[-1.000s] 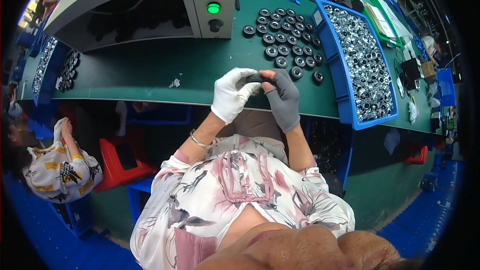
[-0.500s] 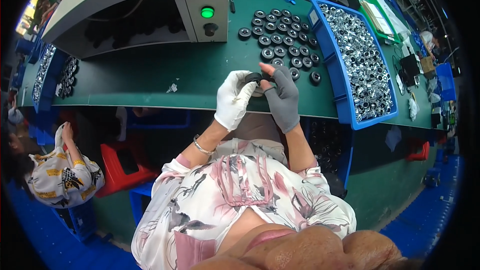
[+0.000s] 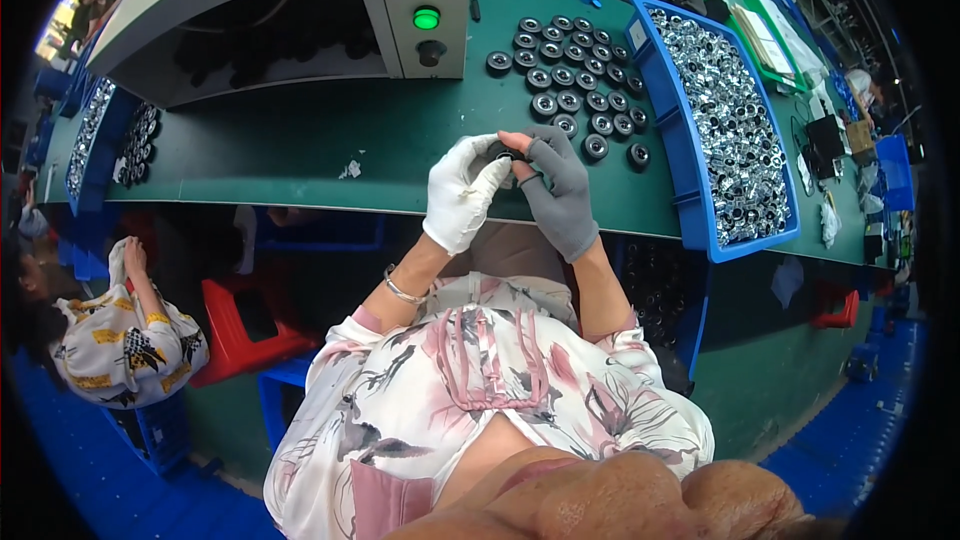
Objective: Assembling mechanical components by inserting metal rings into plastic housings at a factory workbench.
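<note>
My left hand, in a white glove, has its fingers and thumb closed around a small black wheel just above the table's front edge. From the other side my right hand grips the same wheel; its grey glove leaves the thumb and index fingertips bare. Fingers cover most of the wheel, though a bit of its shiny centre shows. Beyond my hands, several black wheels with metal hubs lie flat on the green table. Right of them stands a blue bin full of shiny metal pieces.
A pale machine with a dark opening and red and green lights occupies the back left. Another blue bin and more black wheels sit at far left. A co-worker is beside a red stool.
My right index finger, raised off the wheel before, has come down onto it. The wheel appears tilted differently between my hands. The whole view has shifted slightly.
</note>
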Tool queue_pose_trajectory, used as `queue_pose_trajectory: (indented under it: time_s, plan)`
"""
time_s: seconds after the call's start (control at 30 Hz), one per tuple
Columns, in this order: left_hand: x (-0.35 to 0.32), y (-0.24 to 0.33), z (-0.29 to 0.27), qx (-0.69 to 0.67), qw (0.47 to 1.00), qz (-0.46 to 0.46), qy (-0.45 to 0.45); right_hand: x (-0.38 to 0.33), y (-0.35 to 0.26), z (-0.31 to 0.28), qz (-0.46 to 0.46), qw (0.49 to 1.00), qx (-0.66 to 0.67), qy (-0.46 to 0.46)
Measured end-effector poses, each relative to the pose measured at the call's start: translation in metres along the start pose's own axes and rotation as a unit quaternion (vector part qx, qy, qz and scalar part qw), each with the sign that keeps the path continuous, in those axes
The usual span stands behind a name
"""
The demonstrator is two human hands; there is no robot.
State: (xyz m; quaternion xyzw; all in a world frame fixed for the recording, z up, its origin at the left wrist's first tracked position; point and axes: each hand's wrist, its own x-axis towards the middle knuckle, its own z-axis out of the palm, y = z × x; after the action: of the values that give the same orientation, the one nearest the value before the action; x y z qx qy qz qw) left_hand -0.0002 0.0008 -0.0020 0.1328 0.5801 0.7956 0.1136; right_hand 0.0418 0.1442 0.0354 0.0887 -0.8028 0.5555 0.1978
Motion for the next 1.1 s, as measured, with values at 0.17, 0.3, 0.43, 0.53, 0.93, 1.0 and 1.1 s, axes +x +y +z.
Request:
queue_pose_trajectory:
  time_s: [0.17,0.3,0.43,0.53,0.93,1.0,1.1]
  plan:
    - [0.001,0.002,-0.002,0.030,0.999,-0.018,-0.001,-0.007,0.013,0.004,0.026,0.996,0.081,0.010]
    - [0.003,0.004,-0.002,0.021,0.999,-0.035,-0.017,-0.009,0.011,0.004,0.042,0.997,0.069,0.009]
    - [0.008,0.005,0.004,-0.022,1.000,-0.012,0.011,-0.009,0.011,0.000,0.056,0.997,0.050,0.008]
    - [0.004,0.009,0.005,-0.072,0.996,-0.055,-0.006,-0.011,0.015,-0.003,0.054,0.998,0.020,0.000]
    - [-0.007,-0.009,0.007,-0.187,0.980,-0.064,-0.023,-0.012,0.017,-0.011,0.047,0.998,0.034,-0.014]
    - [-0.007,-0.004,0.010,-0.208,0.975,-0.075,-0.022,-0.011,0.016,-0.012,0.011,1.000,-0.008,-0.012]
    - [-0.007,-0.007,0.010,-0.223,0.971,-0.088,-0.024,-0.011,0.013,-0.010,0.053,0.998,0.019,0.000]
